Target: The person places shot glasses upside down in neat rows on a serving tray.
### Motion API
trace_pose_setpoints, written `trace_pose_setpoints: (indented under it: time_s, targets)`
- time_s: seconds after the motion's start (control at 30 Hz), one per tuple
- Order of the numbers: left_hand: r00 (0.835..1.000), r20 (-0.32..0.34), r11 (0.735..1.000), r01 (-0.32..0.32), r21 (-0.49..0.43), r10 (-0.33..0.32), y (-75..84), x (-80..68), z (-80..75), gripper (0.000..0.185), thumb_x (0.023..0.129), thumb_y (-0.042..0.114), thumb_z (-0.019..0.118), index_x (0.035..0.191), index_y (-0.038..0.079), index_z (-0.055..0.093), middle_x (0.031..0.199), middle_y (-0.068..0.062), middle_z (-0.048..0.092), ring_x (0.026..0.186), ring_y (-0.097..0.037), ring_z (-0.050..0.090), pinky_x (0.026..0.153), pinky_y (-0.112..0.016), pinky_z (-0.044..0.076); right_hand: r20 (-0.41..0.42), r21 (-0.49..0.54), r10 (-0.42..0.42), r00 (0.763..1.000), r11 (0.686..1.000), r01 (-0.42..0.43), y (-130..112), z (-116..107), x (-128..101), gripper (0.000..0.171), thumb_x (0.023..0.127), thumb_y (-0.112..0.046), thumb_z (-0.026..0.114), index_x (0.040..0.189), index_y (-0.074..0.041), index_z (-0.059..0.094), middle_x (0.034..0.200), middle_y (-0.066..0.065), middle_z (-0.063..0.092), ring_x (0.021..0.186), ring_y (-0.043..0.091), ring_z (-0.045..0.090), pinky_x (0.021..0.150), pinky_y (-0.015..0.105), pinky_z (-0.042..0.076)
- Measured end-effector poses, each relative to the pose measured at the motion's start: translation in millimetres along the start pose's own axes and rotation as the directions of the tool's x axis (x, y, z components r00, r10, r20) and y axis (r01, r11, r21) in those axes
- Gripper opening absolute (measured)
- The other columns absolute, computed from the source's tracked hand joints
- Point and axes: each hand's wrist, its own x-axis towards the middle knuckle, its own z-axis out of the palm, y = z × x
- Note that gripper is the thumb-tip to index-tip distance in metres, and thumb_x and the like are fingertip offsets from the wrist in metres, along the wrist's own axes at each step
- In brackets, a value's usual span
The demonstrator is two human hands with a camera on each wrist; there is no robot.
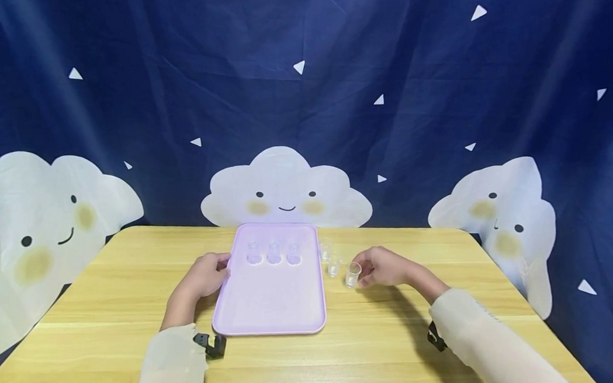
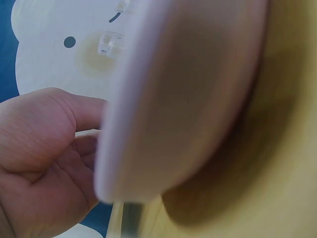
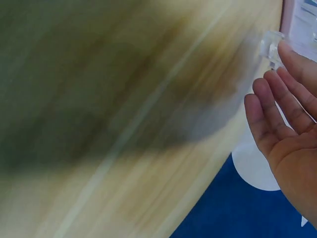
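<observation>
A pale purple tray [image 1: 271, 302] lies on the table, and my left hand [image 1: 208, 275] holds its left edge. The left wrist view has the thumb at the rim, with some fingers hidden by the tray [image 2: 173, 109]. Three small clear cups [image 1: 274, 253] stand in a row towards the tray's far end. Beside its right edge are two more clear cups, the nearer one [image 1: 334, 267] close to my right hand. My right hand [image 1: 384, 267] pinches a third clear cup [image 1: 352, 275] with thumb and fingertips; the right wrist view shows this cup [image 3: 270, 47] at the fingertips.
The light wood table [image 1: 400, 350] extends around the tray on all sides. A dark blue curtain [image 1: 414, 62] with white clouds hangs behind the table's far edge. Each sleeve has a dark device [image 1: 216, 346] at the wrist.
</observation>
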Motion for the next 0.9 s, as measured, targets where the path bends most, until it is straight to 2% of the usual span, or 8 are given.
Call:
trace_pose_setpoints:
  time_s: [0.2,0.3,0.43,0.63,0.9]
  targets:
    - [1.000,-0.002,1.000,0.007,-0.002,-0.007,-2.5,2.6,1.3,0.045,0.097,0.001,0.054,0.140,-0.011,0.055,0.123,-0.028,0.067,0.118,-0.042,0.061,0.104,-0.058,0.047,-0.013,0.013,0.018,1.000,1.000,-0.017,0.4,7.3,1.6,0.024,0.082,-0.003,0.084,0.101,0.000,0.069,0.091,0.006,0.074,0.080,0.012,0.070,0.075,0.025,0.057]
    - [1.000,-0.002,1.000,0.008,-0.005,-0.008,-2.9,2.9,1.2,0.044,0.097,0.001,0.054,0.140,-0.011,0.055,0.123,-0.028,0.067,0.117,-0.042,0.061,0.104,-0.058,0.047,-0.021,0.016,0.034,0.999,0.999,-0.034,1.5,10.3,2.7,0.024,0.082,-0.006,0.085,0.094,-0.001,0.065,0.085,0.003,0.069,0.075,0.009,0.064,0.070,0.023,0.054]
    - [1.000,-0.003,1.000,0.003,-0.004,-0.003,-3.5,2.9,1.4,0.044,0.097,0.000,0.054,0.139,-0.012,0.055,0.122,-0.028,0.067,0.117,-0.042,0.062,0.103,-0.058,0.048,-0.032,0.018,0.046,0.998,0.999,-0.046,4.3,14.1,4.1,0.025,0.081,-0.007,0.086,0.093,-0.003,0.064,0.078,-0.001,0.064,0.070,0.008,0.057,0.065,0.023,0.050]
    - [1.000,-0.002,1.000,0.015,0.002,-0.015,-2.6,3.0,1.0,0.044,0.097,0.001,0.054,0.140,-0.010,0.055,0.123,-0.028,0.067,0.117,-0.042,0.062,0.104,-0.057,0.048,-0.048,0.048,0.049,0.998,0.998,-0.047,8.1,19.4,6.0,0.020,0.082,-0.005,0.084,0.096,-0.003,0.070,0.078,-0.004,0.065,0.068,0.007,0.054,0.064,0.021,0.047]
    - [1.000,0.000,1.000,0.019,0.004,-0.019,-2.0,2.8,1.1,0.045,0.098,0.001,0.053,0.141,-0.011,0.054,0.125,-0.028,0.066,0.119,-0.042,0.060,0.105,-0.058,0.046,-0.044,0.111,0.059,0.997,0.992,-0.054,9.3,19.9,5.7,0.017,0.084,-0.003,0.082,0.095,0.000,0.071,0.079,0.000,0.065,0.068,0.009,0.053,0.063,0.021,0.046]
